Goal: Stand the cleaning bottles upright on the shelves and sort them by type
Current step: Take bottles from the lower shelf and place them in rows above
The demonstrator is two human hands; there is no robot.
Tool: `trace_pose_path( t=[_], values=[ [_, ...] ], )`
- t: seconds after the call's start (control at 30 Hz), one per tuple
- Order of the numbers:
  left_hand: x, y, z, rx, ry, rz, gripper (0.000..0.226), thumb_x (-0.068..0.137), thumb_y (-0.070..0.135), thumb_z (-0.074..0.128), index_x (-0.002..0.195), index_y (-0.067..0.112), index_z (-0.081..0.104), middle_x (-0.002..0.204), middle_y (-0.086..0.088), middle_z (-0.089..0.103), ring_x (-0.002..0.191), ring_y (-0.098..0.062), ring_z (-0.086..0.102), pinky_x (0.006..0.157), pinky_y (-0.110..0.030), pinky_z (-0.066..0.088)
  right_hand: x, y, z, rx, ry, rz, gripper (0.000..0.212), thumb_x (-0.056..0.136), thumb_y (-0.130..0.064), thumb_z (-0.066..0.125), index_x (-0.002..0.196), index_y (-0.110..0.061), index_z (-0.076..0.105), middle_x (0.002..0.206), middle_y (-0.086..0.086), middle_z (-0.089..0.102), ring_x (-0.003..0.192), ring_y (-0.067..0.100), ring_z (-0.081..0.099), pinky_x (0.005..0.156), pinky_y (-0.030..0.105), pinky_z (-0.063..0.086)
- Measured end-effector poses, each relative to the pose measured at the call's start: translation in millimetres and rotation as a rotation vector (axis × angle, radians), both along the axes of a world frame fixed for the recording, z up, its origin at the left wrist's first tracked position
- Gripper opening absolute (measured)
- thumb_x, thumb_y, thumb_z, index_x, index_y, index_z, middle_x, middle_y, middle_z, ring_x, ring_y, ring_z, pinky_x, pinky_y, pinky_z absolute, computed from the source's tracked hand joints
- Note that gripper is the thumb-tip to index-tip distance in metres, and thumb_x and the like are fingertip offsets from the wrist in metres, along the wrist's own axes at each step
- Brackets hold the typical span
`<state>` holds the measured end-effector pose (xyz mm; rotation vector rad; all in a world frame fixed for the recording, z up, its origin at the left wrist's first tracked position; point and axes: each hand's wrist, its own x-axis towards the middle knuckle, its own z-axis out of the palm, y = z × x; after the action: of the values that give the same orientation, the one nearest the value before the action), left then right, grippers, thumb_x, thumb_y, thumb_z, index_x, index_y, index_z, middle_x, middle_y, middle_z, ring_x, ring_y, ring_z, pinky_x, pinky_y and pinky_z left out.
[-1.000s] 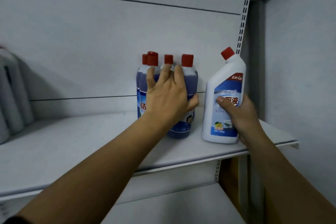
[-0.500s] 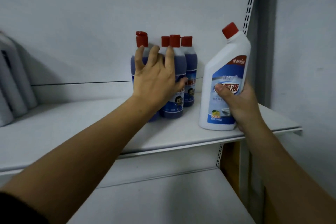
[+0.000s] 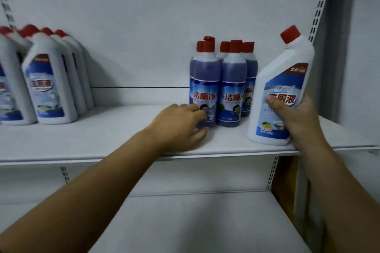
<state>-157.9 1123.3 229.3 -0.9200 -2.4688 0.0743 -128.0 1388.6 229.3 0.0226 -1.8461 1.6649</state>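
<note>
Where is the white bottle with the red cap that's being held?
In the head view the white bottle is at the right end of the shelf, tilted in the right hand, just right of the purple bottles.

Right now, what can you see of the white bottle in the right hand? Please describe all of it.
The white bottle looks like opaque plastic, with a slanted neck and a closed red cap. Its blue label shows Chinese characters and a small lemon picture. It leans slightly right, its base on the shelf near the front edge. The right hand grips its lower half, thumb across the label. Close on its left stand purple bottles.
</note>
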Motion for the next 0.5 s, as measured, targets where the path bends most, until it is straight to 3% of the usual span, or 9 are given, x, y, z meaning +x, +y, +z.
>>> trace_pose_path(
  t=[0.1, 0.17, 0.3, 0.43, 0.5],
  values=[
    [-2, -37, -8, 0.079, -0.329, 0.127, 0.061, 0.087, 0.068, 0.031, 0.129, 0.032, 0.058, 0.126, 0.000, 0.061, 0.109, -0.020, 0.057, 0.096, -0.040, 0.048, 3, -23, 0, -0.002, 0.025, 0.029, 0.039, 0.078, -0.028, 0.078, 0.109, -0.034, 0.055, 0.108, -0.006, 0.068, 0.099, 0.016, 0.068, 0.088, 0.046, 0.056],
    [-1, -66, -12, 0.136, -0.422, 0.182, 0.072, 0.079, 0.075, 0.026, 0.133, 0.035, 0.055, 0.134, 0.001, 0.058, 0.117, -0.021, 0.055, 0.102, -0.043, 0.045, 5, -43, -2, -0.005, 0.031, 0.052, 0.045, 0.077, -0.027, 0.080, 0.115, -0.027, 0.056, 0.109, -0.004, 0.069, 0.097, 0.017, 0.069, 0.087, 0.047, 0.057],
    [6, -126, -16, 0.191, -0.451, 0.277, 0.073, 0.077, 0.075, 0.031, 0.137, 0.038, 0.051, 0.141, 0.002, 0.053, 0.127, -0.023, 0.049, 0.108, -0.044, 0.039, 6, -92, -2, -0.001, 0.050, 0.096, 0.070, 0.067, -0.038, 0.085, 0.128, -0.018, 0.056, 0.117, 0.002, 0.069, 0.100, 0.022, 0.070, 0.087, 0.051, 0.057],
    [16, -188, -18, 0.237, -0.468, 0.340, 0.079, 0.077, 0.078, 0.030, 0.139, 0.034, 0.050, 0.142, 0.000, 0.053, 0.124, -0.023, 0.051, 0.106, -0.045, 0.042, 2, -151, -4, -0.001, 0.068, 0.177, 0.056, 0.077, -0.025, 0.080, 0.127, -0.019, 0.055, 0.118, 0.000, 0.068, 0.103, 0.020, 0.069, 0.090, 0.049, 0.056],
    [23, -219, -21, 0.261, -0.454, 0.364, 0.069, 0.086, 0.072, 0.037, 0.139, 0.031, 0.051, 0.141, -0.002, 0.053, 0.122, -0.023, 0.052, 0.105, -0.046, 0.044, -1, -185, -3, -0.003, 0.069, 0.217, 0.054, 0.079, -0.022, 0.079, 0.127, -0.019, 0.054, 0.118, 0.000, 0.067, 0.102, 0.017, 0.068, 0.090, 0.046, 0.056]
  ],
)
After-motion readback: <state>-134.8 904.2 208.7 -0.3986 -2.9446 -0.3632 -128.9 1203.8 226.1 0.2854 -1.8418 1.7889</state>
